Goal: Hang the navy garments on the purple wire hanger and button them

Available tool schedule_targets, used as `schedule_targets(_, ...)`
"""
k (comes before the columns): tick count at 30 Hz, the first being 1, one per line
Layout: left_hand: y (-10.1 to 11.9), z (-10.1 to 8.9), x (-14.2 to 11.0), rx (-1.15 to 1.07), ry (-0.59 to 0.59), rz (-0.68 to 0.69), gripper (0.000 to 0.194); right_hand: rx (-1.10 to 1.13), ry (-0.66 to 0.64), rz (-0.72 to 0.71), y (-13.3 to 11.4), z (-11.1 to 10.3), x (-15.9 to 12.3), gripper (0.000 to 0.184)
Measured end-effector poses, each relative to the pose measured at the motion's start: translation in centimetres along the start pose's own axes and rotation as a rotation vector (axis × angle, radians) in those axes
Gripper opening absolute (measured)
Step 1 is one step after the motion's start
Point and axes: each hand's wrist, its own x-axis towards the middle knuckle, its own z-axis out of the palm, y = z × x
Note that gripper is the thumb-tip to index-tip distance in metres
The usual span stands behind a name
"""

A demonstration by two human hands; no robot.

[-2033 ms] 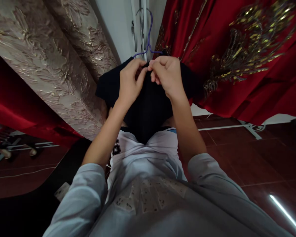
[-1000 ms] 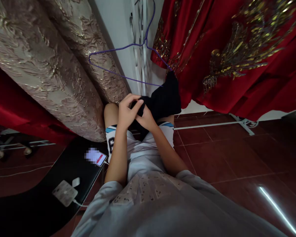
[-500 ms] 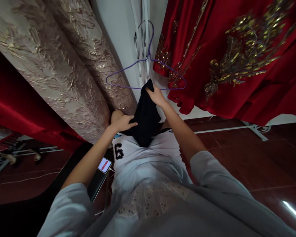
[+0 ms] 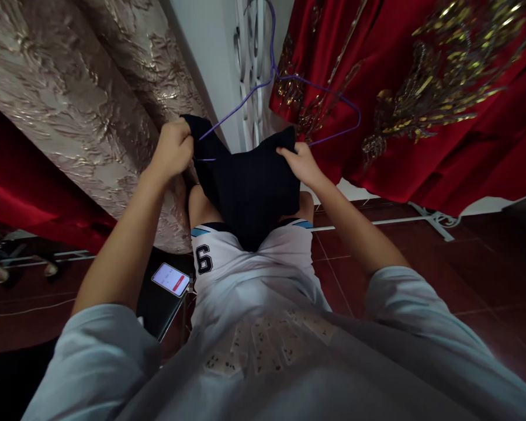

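Observation:
A dark navy garment (image 4: 249, 184) is stretched between my two hands above my lap. My left hand (image 4: 173, 149) is closed on its upper left corner, where the end of a thin purple wire hanger (image 4: 289, 82) meets the cloth. My right hand (image 4: 300, 164) pinches the garment's upper right edge, just below the hanger's lower wire. The hanger's hook runs up a white ornate metal rack (image 4: 251, 52) and out of view. The garment's lower part drapes over my white shorts (image 4: 245, 263) marked with a 6.
A beige embossed curtain (image 4: 87, 105) hangs at left. A red gown with gold embroidery (image 4: 421, 88) hangs at right. A phone (image 4: 170, 279) lies on a black glass table (image 4: 153, 301) by my left knee. The floor is dark red tile (image 4: 421, 275).
My left hand rose from my knee and took the garment's left corner by the hanger end. Both hands spread the garment wide. The hanger tilted, its right side swinging higher.

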Motion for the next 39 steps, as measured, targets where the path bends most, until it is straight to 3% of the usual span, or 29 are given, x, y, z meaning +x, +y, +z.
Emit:
schedule_targets(3,-0.3,-0.7,0.3,0.157,-0.195,-0.023,0.037,-0.068,0.02,-0.065,-0.5,-0.5,-0.5,0.033)
schedule_targets(8,-1.4,-2.2,-2.2,0.216,-0.411,-0.059,0.026,-0.169,0.057,-0.153,-0.8,-1.6,-0.6,0.027)
schedule_targets(11,-0.1,-3.2,-2.0,0.135,-0.438,-0.024,0.028,-0.137,0.041,-0.113,-0.8,-1.0,-0.4,0.028)
schedule_targets(14,0.7,-3.6,-0.2,0.085,-0.385,-0.034,0.034,-0.063,0.038,-0.045,-0.6,-0.2,-0.5,0.033)
schedule_targets(20,-1.2,-2.0,1.5,0.012,-0.374,-0.528,0.029,-0.052,0.029,-0.067,-0.6,-0.3,-1.1,0.035)
schedule_targets(22,-0.6,-1.7,1.4,-0.02,-0.311,-0.478,0.027,-0.065,0.023,-0.068,-0.7,-0.3,-1.2,0.036)
schedule_targets(24,0.8,-1.9,1.5,-0.086,-0.252,-0.307,0.026,-0.053,0.024,-0.068,-0.8,-0.1,-1.2,0.035)
schedule_targets(27,2.8,-2.5,1.8,-0.147,-0.28,-0.15,0.024,-0.044,0.033,-0.063,-0.6,-0.2,-0.8,0.035)
schedule_targets(33,3.3,-3.2,0.6,0.105,-0.5,-0.17,0.021,-0.089,0.058,-0.062,1.0,-0.9,0.1,0.04)
schedule_targets(35,4.0,-3.0,0.3,0.041,-0.476,-0.198,0.021,-0.07,0.045,-0.064,1.3,-0.3,0.0,0.042)
schedule_targets(39,4.9,-2.6,1.2,-0.169,-0.293,-0.173,0.027,-0.011,-0.013,-0.053,0.7,1.1,-0.8,0.041)
